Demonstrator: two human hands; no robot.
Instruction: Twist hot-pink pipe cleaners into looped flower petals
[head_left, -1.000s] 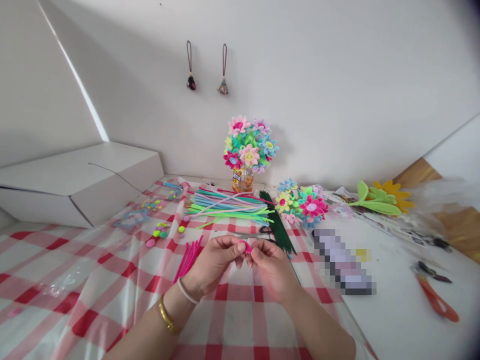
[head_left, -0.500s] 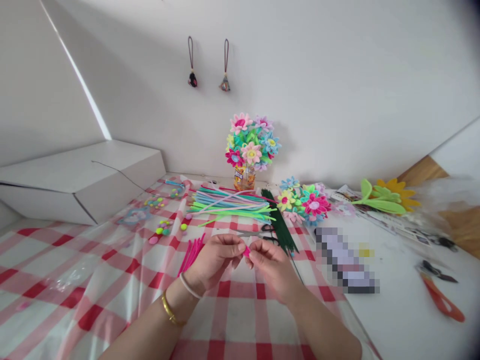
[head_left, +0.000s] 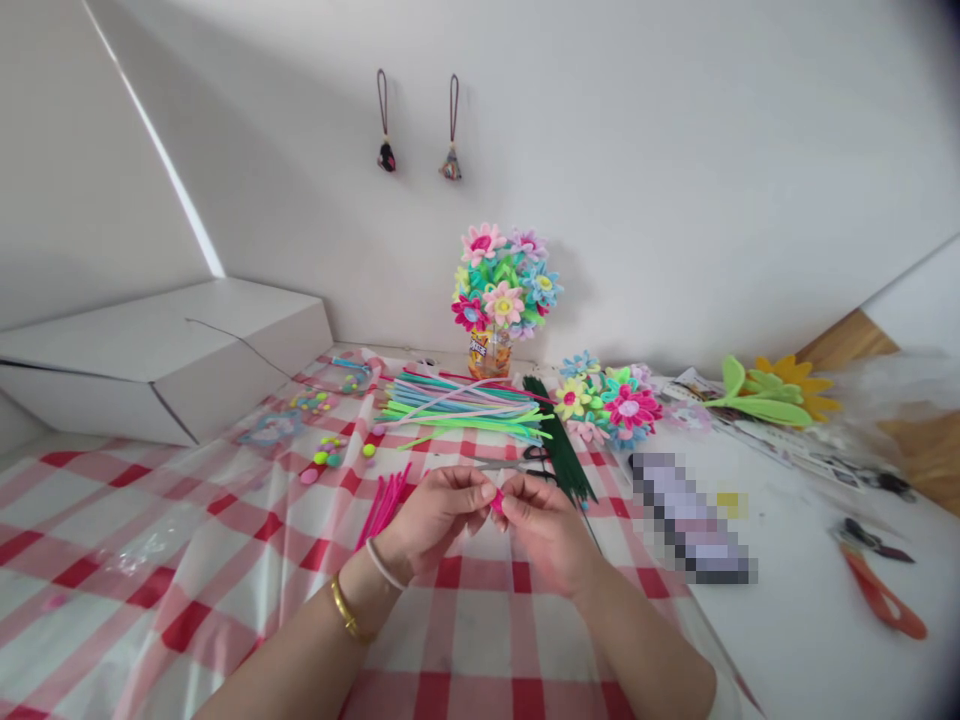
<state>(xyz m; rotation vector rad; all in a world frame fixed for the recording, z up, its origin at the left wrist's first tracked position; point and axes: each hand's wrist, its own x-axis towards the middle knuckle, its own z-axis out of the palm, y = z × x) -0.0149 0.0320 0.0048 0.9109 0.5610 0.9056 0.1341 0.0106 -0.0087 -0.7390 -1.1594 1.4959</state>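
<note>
Broadly, a red-and-white checked cloth (head_left: 472, 640) covers most of the counter (head_left: 795, 625), leaving a bare white strip on the right. Behind it rises a plain pale wall (head_left: 675, 150), where two small charms (head_left: 386, 157) hang by dark cord loops. A white box (head_left: 247, 390) with flat sides sits at the far left.

Both hands meet over the cloth. The left hand (head_left: 442, 515) is nearly closed, thumb and fingertips pinching a small pink piece (head_left: 497, 502); the right hand (head_left: 551, 525) is curled likewise and pinches the same piece from its side. Fingers hide most of its shape. A pale band (head_left: 385, 565) and a shiny gold bracelet (head_left: 349, 612) circle the left wrist.

Just beside the left hand lie thin, straight pink stems (head_left: 386, 503). Beyond the hands are metal scissors (head_left: 501, 464) with dark handles, a heap of fuzzy pastel stems (head_left: 465, 405) and a sheaf of dark green ones (head_left: 566, 450). Round pom-poms (head_left: 322, 458) cluster to the left. Soft, looped-petal flowers (head_left: 502, 300) crowd a clear jar (head_left: 490, 352) with a printed label; more flowers (head_left: 630, 408) lie piled to its right.
</note>
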